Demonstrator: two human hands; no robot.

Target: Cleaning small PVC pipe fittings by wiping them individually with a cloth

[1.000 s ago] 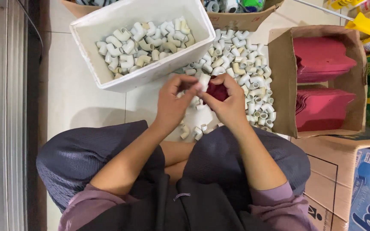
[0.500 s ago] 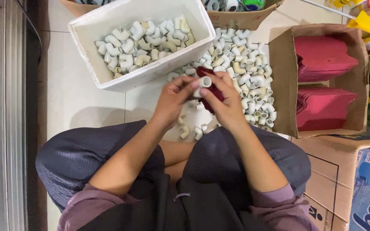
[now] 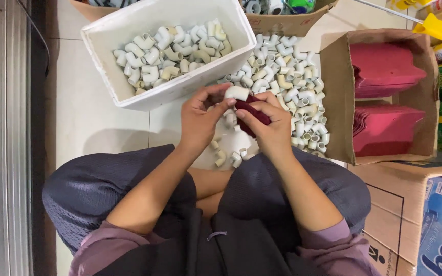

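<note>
I sit on the floor with both hands raised over a heap of white pipe elbows [image 3: 287, 76]. My left hand [image 3: 200, 120] pinches one white elbow fitting [image 3: 236, 92] at its fingertips. My right hand [image 3: 269, 122] grips a dark red scouring pad [image 3: 251, 111] pressed against that fitting. The two hands touch each other around the fitting. Just beyond them stands a white rectangular tub [image 3: 129, 97] holding several more elbows.
A cardboard box [image 3: 336, 117] with stacks of red pads stands at the right. Another carton [image 3: 415, 214] sits at the lower right, cans at the far right edge. A few loose elbows [image 3: 231, 156] lie on the tile between my knees. A metal frame runs down the left.
The hands have shifted slightly toward the tub, and the fitting has turned between my fingers while the red pad rubs over it.
</note>
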